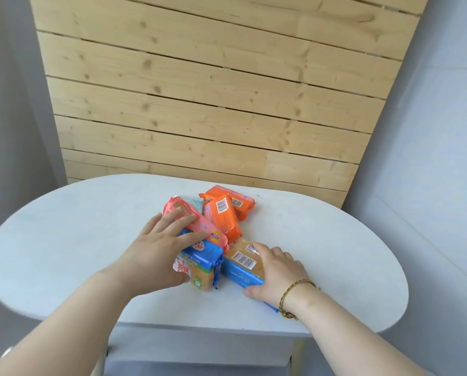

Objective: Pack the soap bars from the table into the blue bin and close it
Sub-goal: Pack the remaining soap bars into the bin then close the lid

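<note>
Left hand (156, 248): fingers spread flat over a pink plastic-wrapped soap bar (199, 223) and the blue-wrapped bar (202, 252) beneath it, thumb at the pile's near side. Right hand (277, 270): curled around a blue-and-yellow wrapped bar (243, 263). Two orange-wrapped bars (224, 215) lie beyond both hands. All rest on the white oval tabletop (64, 240).

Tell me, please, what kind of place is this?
Probably a plain indoor room, perhaps at home: a white oval table stands against a wooden plank wall, with grey walls beside it. Nothing shows more.
</note>
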### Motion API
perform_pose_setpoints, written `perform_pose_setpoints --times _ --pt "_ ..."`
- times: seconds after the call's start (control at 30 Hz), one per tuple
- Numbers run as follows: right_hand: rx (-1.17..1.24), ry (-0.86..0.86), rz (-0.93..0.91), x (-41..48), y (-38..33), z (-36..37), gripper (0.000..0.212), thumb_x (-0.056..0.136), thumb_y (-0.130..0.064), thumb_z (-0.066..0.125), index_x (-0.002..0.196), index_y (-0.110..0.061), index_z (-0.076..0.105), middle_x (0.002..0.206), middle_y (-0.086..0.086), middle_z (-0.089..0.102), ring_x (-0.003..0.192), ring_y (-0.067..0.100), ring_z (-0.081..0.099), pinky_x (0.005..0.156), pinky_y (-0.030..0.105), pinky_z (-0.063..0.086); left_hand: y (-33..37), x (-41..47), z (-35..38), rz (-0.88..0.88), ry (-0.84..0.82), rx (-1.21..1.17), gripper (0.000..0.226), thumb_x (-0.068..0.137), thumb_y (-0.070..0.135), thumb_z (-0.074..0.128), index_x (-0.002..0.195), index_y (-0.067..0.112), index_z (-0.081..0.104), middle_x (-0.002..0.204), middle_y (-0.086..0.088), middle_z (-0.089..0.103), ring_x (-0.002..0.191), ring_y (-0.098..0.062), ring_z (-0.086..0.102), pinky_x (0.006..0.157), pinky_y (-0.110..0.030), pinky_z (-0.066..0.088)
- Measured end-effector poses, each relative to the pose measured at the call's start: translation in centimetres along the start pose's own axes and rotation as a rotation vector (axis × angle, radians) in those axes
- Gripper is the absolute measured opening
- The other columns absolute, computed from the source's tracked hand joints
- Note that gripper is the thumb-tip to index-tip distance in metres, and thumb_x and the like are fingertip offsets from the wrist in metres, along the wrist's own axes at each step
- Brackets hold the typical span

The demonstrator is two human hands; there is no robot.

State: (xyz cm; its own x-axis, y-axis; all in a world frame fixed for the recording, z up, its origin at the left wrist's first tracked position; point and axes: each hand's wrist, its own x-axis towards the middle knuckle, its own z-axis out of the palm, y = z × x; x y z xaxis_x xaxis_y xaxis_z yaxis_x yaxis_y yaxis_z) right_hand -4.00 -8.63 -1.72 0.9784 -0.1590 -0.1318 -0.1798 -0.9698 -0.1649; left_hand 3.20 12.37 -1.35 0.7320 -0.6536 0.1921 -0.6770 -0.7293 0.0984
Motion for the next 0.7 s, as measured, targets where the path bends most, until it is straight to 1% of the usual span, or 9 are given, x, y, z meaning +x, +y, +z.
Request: perform_pose_setpoints --times 0.1,0.23,0.3,0.37,0.43,0.47,0.53,0.6,0.7 --pt "0.019 -0.028 -0.001 -0.5 0.6 -0.5 0.081 0.073 -0.045 0.061 0.139 -0.030 0.017 0.130 0.004 0.042 0.121 0.024 0.041 0.097 0.034 0.036 0.8 0.2 0.4 0.065 0.016 0.012 0.070 0.077 0.044 0.058 0.134 0.049 0.019 0.152 0.015 0.007 0.141 -0.010 -0.004 0.115 -0.032 -0.003" --pt "0.012 -0.093 -0.005 -1.6 1.8 -1.0 0.081 0.075 -0.043 0.060 0.141 -0.032 0.014 0.134 0.004 0.039 0.123 0.024 0.039 0.098 0.032 0.035 1.4 0.4 0.5 0.094 0.055 -0.010 0.064 0.078 0.037 0.061 0.133 0.043 0.028 0.147 0.016 0.021 0.139 -0.006 0.009 0.114 -0.030 0.003" --pt "-0.032 -0.105 -0.003 -2.0 2.1 -1.2 0.081 0.077 -0.042 0.059 0.142 -0.030 0.012 0.138 0.003 0.036 0.125 0.024 0.036 0.101 0.032 0.033 1.4 0.5 0.4 0.104 0.087 -0.011 0.060 0.076 0.037 0.064 0.129 0.036 0.037 0.143 0.014 0.028 0.136 -0.006 0.017 0.112 -0.028 0.005" --pt "-0.115 -0.097 -0.012 -2.2 2.1 -1.1 0.081 0.079 -0.041 0.057 0.143 -0.027 0.009 0.144 0.003 0.029 0.129 0.025 0.031 0.105 0.034 0.028 1.5 0.4 0.3 0.102 0.109 -0.048 0.056 0.072 0.035 0.069 0.123 0.029 0.048 0.139 0.010 0.036 0.133 -0.009 0.025 0.111 -0.029 0.005" --pt "-0.189 -0.095 -0.013 -2.2 1.7 -1.0 0.084 0.078 -0.039 0.058 0.143 -0.023 0.007 0.147 0.003 0.023 0.132 0.025 0.026 0.107 0.036 0.025 1.6 0.1 0.1 0.099 0.109 -0.032 0.053 0.070 0.033 0.070 0.119 0.026 0.051 0.136 0.010 0.039 0.131 -0.010 0.029 0.110 -0.026 0.006" --pt "-0.205 -0.103 -0.003 -2.1 1.5 -0.9 0.086 0.078 -0.038 0.058 0.144 -0.022 0.006 0.146 0.004 0.023 0.131 0.025 0.027 0.106 0.037 0.026 1.5 0.0 0.0 0.095 0.118 -0.030 0.052 0.069 0.031 0.072 0.117 0.025 0.052 0.133 0.010 0.042 0.128 -0.010 0.033 0.107 -0.023 0.009" --pt "-0.203 -0.130 0.020 -1.9 1.1 -0.9 0.089 0.077 -0.034 0.059 0.144 -0.020 0.003 0.143 0.005 0.028 0.130 0.025 0.030 0.103 0.036 0.031 1.2 -0.5 -0.4 0.057 0.158 -0.078 0.049 0.066 0.025 0.075 0.111 0.023 0.055 0.119 0.009 0.054 0.115 -0.015 0.044 0.091 -0.015 0.020" --pt "-0.202 -0.140 0.024 -1.7 0.9 -1.1 0.089 0.077 -0.031 0.060 0.144 -0.019 0.004 0.140 0.006 0.032 0.128 0.026 0.033 0.100 0.035 0.034 1.0 -1.2 -1.0 -0.019 0.171 -0.119 0.047 0.065 0.023 0.076 0.107 0.023 0.055 0.105 0.007 0.061 0.100 -0.018 0.050 0.076 -0.017 0.025" --pt "-0.187 -0.130 0.005 -1.8 1.0 -1.4 0.085 0.074 -0.032 0.062 0.142 -0.020 0.011 0.136 0.007 0.037 0.124 0.025 0.038 0.098 0.034 0.037 0.9 -2.1 -1.8 -0.102 0.175 -0.095 0.049 0.065 0.027 0.076 0.110 0.023 0.055 0.099 0.003 0.066 0.091 -0.021 0.054 0.066 -0.022 0.027"
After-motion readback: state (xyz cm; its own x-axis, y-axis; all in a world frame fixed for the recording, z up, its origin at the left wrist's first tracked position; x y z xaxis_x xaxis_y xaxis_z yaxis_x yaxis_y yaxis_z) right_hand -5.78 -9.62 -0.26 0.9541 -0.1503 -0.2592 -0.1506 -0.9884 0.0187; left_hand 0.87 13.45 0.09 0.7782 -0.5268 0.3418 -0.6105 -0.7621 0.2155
